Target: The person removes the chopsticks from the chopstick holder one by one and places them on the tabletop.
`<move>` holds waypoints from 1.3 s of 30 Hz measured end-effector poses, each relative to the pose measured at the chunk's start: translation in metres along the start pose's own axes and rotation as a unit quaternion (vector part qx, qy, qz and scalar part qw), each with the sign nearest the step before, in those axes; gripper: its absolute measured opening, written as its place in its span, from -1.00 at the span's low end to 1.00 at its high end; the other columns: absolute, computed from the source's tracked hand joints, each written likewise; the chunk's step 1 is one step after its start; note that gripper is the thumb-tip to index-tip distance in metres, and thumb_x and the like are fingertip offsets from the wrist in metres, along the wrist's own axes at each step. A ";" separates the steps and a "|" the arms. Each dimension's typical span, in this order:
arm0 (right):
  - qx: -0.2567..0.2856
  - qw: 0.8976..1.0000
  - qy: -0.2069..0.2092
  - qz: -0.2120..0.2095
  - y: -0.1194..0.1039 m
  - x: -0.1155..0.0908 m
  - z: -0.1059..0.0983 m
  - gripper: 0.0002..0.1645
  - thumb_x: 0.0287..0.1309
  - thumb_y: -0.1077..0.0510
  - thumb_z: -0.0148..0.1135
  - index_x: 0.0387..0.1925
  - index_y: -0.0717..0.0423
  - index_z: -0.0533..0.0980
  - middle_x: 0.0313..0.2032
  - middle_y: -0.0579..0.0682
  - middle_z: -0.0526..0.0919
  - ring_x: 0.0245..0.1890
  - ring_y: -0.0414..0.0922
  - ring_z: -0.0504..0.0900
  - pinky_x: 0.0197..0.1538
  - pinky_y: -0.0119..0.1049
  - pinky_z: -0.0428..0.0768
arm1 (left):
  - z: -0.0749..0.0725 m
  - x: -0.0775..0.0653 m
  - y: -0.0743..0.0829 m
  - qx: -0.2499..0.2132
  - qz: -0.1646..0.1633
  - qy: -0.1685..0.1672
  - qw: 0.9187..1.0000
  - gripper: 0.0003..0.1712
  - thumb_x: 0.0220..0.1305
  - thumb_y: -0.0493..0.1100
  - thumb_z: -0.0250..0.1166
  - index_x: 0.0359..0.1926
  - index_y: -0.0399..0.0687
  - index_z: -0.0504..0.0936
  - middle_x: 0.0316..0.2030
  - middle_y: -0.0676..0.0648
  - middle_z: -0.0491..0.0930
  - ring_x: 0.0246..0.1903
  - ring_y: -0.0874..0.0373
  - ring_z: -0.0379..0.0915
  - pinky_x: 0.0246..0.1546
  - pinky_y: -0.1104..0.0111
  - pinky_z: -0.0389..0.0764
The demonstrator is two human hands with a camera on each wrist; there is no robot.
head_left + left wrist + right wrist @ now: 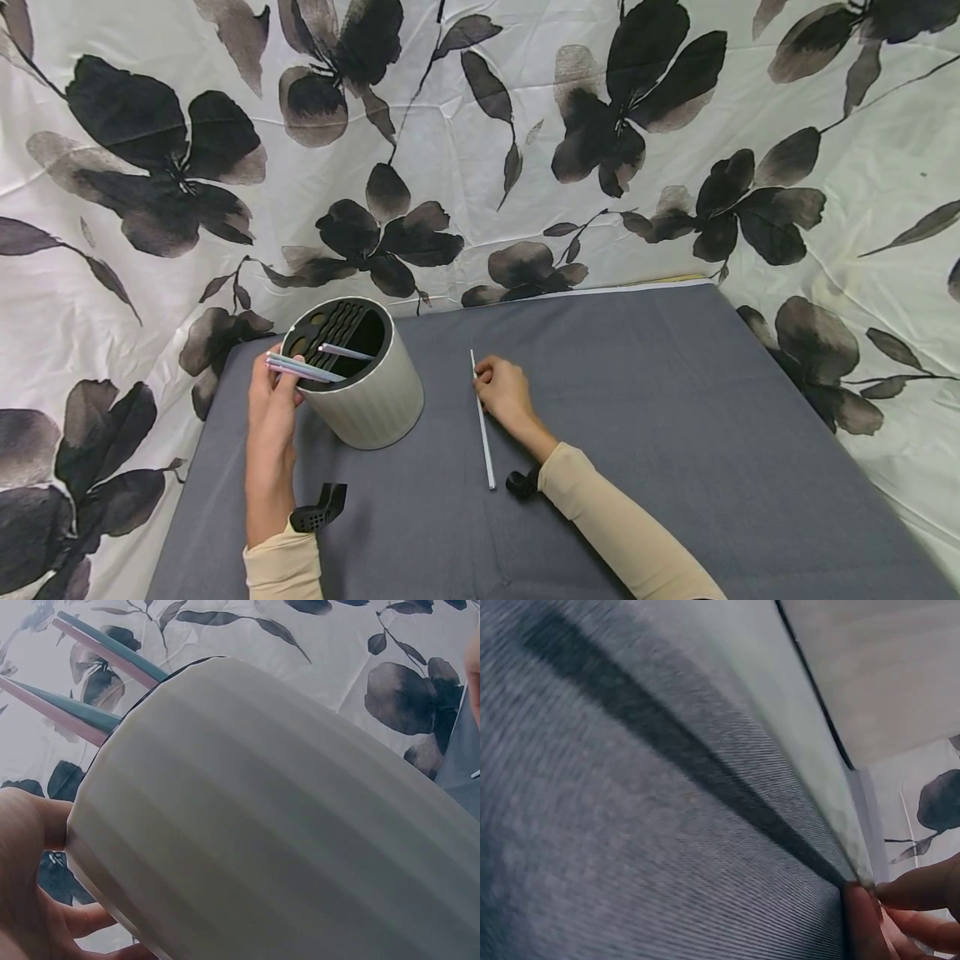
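A ribbed, off-white utensil holder (pixel 378 400) with a dark slotted insert (pixel 341 325) stands at the left of the table. My left hand (pixel 272 408) grips its left side near the rim, thumb and fingers around the edge in the left wrist view. Pastel chopsticks (pixel 306 368) stick out of the holder, pink and teal ones (pixel 112 649) in the left wrist view. To the right of the holder, my right hand (pixel 504 390) pinches a pale, thin chopstick (pixel 485 446) close to its far end. The chopstick's shadow falls on the cloth in the right wrist view.
Grey cloth covers the table (pixel 637 417), whose far edge meets a hanging white sheet (pixel 450 167) printed with dark flowers. Black wrist straps (pixel 318 510) are worn on both arms, below beige sleeves (pixel 622 517).
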State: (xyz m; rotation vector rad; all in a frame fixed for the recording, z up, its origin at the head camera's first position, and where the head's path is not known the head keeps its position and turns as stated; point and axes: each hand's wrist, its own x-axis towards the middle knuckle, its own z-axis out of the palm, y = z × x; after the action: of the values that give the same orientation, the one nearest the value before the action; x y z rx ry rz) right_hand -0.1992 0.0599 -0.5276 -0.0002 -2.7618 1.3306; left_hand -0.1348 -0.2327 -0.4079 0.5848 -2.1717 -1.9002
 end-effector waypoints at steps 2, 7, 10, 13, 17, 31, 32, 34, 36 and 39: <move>-0.028 0.999 0.004 -0.019 0.001 0.000 0.001 -0.87 0.21 0.25 0.43 -0.19 0.12 0.72 -0.45 -0.07 0.73 -0.64 -0.28 0.56 -0.39 -0.28 0.58 | 0.000 -0.001 0.000 0.000 0.000 0.001 1.000 -0.37 0.55 0.11 0.13 0.51 0.07 0.26 0.37 0.00 0.34 0.08 0.32 0.26 0.05 0.32 0.24; -0.054 0.998 0.008 -0.039 0.002 -0.001 0.002 -0.90 0.20 0.26 0.44 -0.24 0.08 0.72 -0.44 -0.10 0.71 -0.60 -0.25 0.57 -0.33 -0.23 0.60 | 0.001 -0.001 0.000 -0.001 0.006 0.001 1.000 -0.35 0.55 0.13 0.14 0.51 0.06 0.26 0.35 0.00 0.35 0.07 0.30 0.26 0.05 0.31 0.23; -0.058 0.997 0.019 -0.054 0.002 -0.002 0.003 -0.91 0.20 0.26 0.43 -0.24 0.07 0.72 -0.40 -0.09 0.72 -0.50 -0.20 0.63 -0.29 -0.20 0.61 | 0.001 -0.001 -0.001 -0.002 0.008 0.002 1.000 -0.36 0.54 0.12 0.15 0.50 0.05 0.28 0.29 0.05 0.37 0.06 0.31 0.26 0.03 0.32 0.24; -0.052 0.995 0.034 -0.083 0.000 -0.004 0.004 -0.91 0.25 0.23 0.42 -0.21 0.05 0.72 -0.33 -0.06 0.74 -0.38 -0.15 0.67 -0.24 -0.17 0.62 | 0.000 -0.001 -0.002 -0.005 0.008 0.002 1.000 -0.38 0.54 0.11 0.16 0.49 0.06 0.29 0.22 0.11 0.40 0.04 0.31 0.26 0.01 0.34 0.26; 0.007 0.988 0.039 -0.150 -0.004 -0.007 0.005 -0.84 0.34 0.21 0.37 -0.06 0.08 0.69 -0.18 -0.01 0.73 -0.26 -0.13 0.69 -0.18 -0.22 0.64 | 0.000 0.000 -0.002 -0.010 0.008 0.002 1.000 -0.40 0.54 0.10 0.16 0.47 0.09 0.30 0.22 0.13 0.40 0.05 0.32 0.27 0.01 0.35 0.26; 0.276 0.923 -0.032 -0.267 -0.042 -0.012 -0.002 -0.55 0.47 0.21 0.23 0.32 0.11 0.45 0.14 0.17 0.64 0.19 -0.01 0.64 0.26 0.04 0.59 | 0.001 0.001 -0.003 -0.015 0.011 0.000 1.000 -0.39 0.54 0.09 0.16 0.47 0.05 0.30 0.21 0.14 0.40 0.07 0.32 0.27 0.04 0.30 0.27; 0.291 0.918 -0.037 -0.265 -0.047 -0.013 -0.004 -0.53 0.47 0.21 0.21 0.34 0.14 0.43 0.15 0.16 0.63 0.21 0.00 0.63 0.29 0.04 0.57 | 0.001 0.001 -0.004 -0.016 0.010 -0.001 1.000 -0.39 0.54 0.09 0.16 0.47 0.05 0.30 0.21 0.15 0.39 0.07 0.33 0.27 0.04 0.30 0.27; 0.320 0.909 -0.044 -0.265 -0.058 -0.015 -0.008 -0.50 0.48 0.21 0.19 0.37 0.19 0.39 0.17 0.15 0.61 0.24 0.02 0.61 0.33 -0.02 0.55 | 0.000 0.001 -0.003 -0.016 0.009 -0.002 1.000 -0.38 0.53 0.09 0.16 0.48 0.04 0.29 0.23 0.12 0.38 0.08 0.33 0.26 0.04 0.29 0.26; 0.351 0.896 -0.050 -0.267 -0.068 -0.018 -0.011 -0.47 0.50 0.20 0.16 0.39 0.21 0.34 0.18 0.20 0.59 0.25 0.07 0.59 0.36 -0.04 0.53 | 0.001 0.000 -0.003 -0.017 0.009 -0.002 1.000 -0.38 0.53 0.10 0.16 0.48 0.04 0.29 0.27 0.08 0.37 0.09 0.33 0.26 0.06 0.27 0.25; 0.393 0.875 -0.057 -0.278 -0.085 -0.020 -0.015 -0.43 0.51 0.20 0.13 0.42 0.28 0.27 0.19 0.29 0.55 0.26 0.13 0.56 0.38 -0.13 0.50 | 0.001 0.001 -0.002 -0.015 0.007 -0.001 1.000 -0.37 0.54 0.10 0.15 0.49 0.04 0.27 0.34 0.02 0.34 0.11 0.33 0.25 0.09 0.25 0.25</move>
State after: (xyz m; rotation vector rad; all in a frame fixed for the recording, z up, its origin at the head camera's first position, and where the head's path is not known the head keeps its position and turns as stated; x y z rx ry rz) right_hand -0.1753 0.0181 -0.4534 0.8562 -1.8269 2.1334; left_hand -0.1355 -0.2327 -0.4104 0.5617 -2.1396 -1.9237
